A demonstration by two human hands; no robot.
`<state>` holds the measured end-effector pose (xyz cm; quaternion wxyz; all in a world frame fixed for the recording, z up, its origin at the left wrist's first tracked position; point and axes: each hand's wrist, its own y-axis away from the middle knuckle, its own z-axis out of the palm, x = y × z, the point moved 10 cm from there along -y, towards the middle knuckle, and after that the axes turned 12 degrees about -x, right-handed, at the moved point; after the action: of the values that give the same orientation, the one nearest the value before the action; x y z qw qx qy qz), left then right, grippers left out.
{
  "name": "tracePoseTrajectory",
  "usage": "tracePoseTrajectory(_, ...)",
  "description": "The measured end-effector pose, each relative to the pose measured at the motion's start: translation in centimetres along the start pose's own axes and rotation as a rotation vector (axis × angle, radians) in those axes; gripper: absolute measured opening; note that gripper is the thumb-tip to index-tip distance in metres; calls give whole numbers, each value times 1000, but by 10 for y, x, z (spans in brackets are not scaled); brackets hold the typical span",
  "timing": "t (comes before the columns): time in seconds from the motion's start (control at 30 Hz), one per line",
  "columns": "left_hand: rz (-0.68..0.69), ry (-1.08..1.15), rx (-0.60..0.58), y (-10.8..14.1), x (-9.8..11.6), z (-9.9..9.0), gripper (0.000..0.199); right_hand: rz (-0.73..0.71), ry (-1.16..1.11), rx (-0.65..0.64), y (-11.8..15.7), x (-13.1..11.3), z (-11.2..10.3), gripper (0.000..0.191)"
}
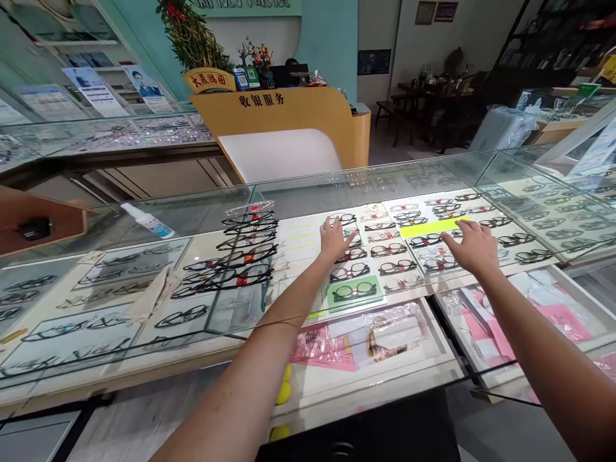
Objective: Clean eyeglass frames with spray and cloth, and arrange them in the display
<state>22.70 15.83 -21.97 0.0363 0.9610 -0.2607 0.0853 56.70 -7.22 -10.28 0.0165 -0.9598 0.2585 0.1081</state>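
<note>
The left hand [333, 239] and right hand [471, 247] are well apart, both open with palms down and fingers spread, clamped on nothing. They reach over a white display board [301, 239] of eyeglass frames [387, 250], laid out in rows at the middle of the view. The left fingertips [332, 221] lie just beside a black pair [345, 219]. The right fingers [450, 236] are near another pair [426, 240], below a neon yellow strip [433, 226]. Whether the hands touch glass or board, I cannot tell. Kept flat like this, the fingers stay clear of lenses and temples.

To the left, black frames [248, 247] overlap in a tall stack, near a beige cloth [149, 295] and a spray bottle [148, 220]. A green card [371, 300] sits below the left hand. Pink papers [327, 353] lie lower down, and a yellow cashier counter [269, 109] stands at upper centre.
</note>
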Motion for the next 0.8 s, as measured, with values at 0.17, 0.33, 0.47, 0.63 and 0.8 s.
tracePoseTrajectory(0.17,-15,27,-63,-49,-18,19,86,17,12,20,-1,1,0,85)
tracePoseTrajectory(0.33,-49,45,-143,-69,-32,41,88,23,31,12,-1,0,0,85)
tracePoseTrajectory(0.47,-47,45,-176,-77,-34,46,87,24,38,17,0,-1,-1,84)
tracePoseTrajectory(0.63,-21,59,-193,-79,-29,39,87,18,23,30,1,-1,-2,83)
tracePoseTrajectory(0.8,-16,126,-81,-57,-12,4,66,18,33,16,1,-1,-2,86)
